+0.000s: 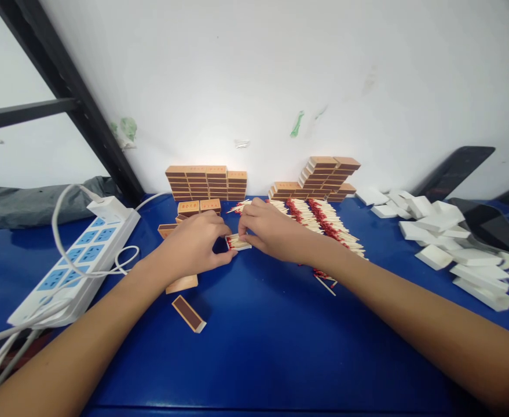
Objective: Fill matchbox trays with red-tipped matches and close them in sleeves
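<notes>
A small white matchbox tray (243,247) holds red-tipped matches (233,240). My left hand (196,240) grips its left end between thumb and fingers. At the tray's right end, the fingers of my right hand (265,226) are pinched together on the matches, the tips partly hidden. Rows of loose matches (304,217) lie behind and to the right of my right hand. Several brown matchboxes (189,207) sit just beyond my left hand, partly covered by it. Nearer to me lies another matchbox (188,313) with a white end showing.
Matchboxes are stacked against the wall at left (206,184) and right (328,176). White trays (436,220) are heaped at the right, beside a black object (475,226). A power strip (78,260) with white cables stands at the left on the blue table (271,347).
</notes>
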